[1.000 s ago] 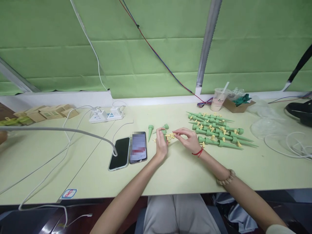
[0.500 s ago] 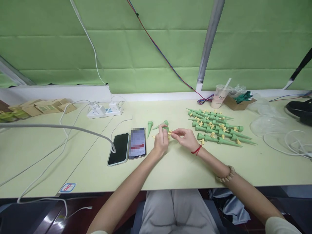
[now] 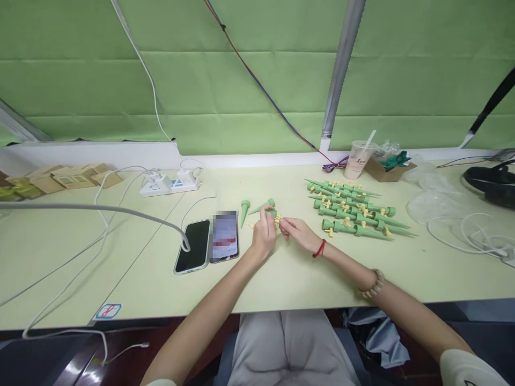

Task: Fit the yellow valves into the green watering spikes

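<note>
My left hand point(image 3: 263, 236) is closed around a green plant watering spike point(image 3: 273, 213), mostly hidden by the fingers. At its right side, my right hand point(image 3: 300, 234) pinches a small yellow valve point(image 3: 278, 220) against the spike; how far in it sits cannot be made out. Just beyond my left hand lies a second green spike point(image 3: 265, 206), and a loose one point(image 3: 244, 210) points toward me beside the phones. To the right of my hands, several green spikes with yellow valves point(image 3: 356, 229) are laid out in rows.
Two phones, one black-screened point(image 3: 193, 245) and one lit point(image 3: 224, 238), lie left of my hands. A power strip point(image 3: 171, 185) with white cables stands at the back left. Behind the spike rows are a drink cup point(image 3: 357, 161), a small cardboard box point(image 3: 386, 170) and clear plastic bags point(image 3: 432, 201).
My right hand has turned and its fingers have curled in closer to my left hand at the yellow piece. My left hand keeps its hold. The view has shifted slightly.
</note>
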Action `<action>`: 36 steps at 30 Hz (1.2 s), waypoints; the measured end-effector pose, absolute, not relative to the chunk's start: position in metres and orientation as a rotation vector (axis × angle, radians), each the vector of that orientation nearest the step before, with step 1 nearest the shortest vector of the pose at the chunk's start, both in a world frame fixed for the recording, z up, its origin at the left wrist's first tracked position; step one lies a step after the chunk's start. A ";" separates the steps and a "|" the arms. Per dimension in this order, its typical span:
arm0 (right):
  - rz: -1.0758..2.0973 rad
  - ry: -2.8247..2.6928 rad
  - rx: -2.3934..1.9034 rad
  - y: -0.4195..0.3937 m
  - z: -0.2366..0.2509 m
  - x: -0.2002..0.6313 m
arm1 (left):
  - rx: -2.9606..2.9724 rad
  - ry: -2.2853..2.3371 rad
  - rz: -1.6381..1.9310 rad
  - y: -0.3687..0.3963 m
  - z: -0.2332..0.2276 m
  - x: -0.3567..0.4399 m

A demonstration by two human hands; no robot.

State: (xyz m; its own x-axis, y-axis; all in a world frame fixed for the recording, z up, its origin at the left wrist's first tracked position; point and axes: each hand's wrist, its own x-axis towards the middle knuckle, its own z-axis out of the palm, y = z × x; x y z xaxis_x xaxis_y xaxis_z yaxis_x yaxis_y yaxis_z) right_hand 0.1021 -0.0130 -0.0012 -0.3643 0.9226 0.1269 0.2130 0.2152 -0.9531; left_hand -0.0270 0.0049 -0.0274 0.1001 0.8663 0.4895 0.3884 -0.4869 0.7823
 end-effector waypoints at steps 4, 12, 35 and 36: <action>1.792 -1.472 -0.972 -0.013 -0.004 0.101 | 1.996 1.186 1.361 0.004 -0.028 -0.028; 1.261 -1.639 -1.083 -0.018 0.003 0.104 | 1.936 1.244 1.375 0.004 -0.023 -0.028; 1.891 -1.037 -1.017 -0.037 0.003 0.126 | 2.570 1.144 1.263 -0.003 -0.020 -0.005; 2.021 -0.903 -0.979 -0.038 0.002 0.128 | 2.646 1.101 1.255 -0.002 -0.023 -0.005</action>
State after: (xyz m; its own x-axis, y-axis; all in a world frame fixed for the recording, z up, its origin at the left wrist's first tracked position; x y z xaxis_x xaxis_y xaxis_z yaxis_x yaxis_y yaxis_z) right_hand 0.1276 -0.0384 0.0019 -0.4645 0.8154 -0.3455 -0.2870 -0.5077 -0.8123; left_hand -0.0052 -0.0020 -0.0229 0.4308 0.6005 0.6737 0.5898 -0.7523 0.2935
